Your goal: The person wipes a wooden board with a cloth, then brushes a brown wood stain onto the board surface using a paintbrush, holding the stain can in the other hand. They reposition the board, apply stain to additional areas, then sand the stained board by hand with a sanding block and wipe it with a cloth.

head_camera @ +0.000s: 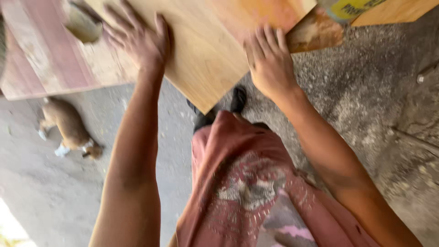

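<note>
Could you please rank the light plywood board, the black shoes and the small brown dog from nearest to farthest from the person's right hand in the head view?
From the right hand:
1. Light plywood board: under the palm, touching.
2. Black shoes: just below the hand, on the concrete floor.
3. Small brown dog: far off at the left, on the floor.

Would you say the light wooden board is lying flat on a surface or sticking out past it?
Sticking out: the board has its corner hanging over the floor, with both the left hand and right hand pressed on it.

Both hands (206, 50) flat, arms outstretched
</note>
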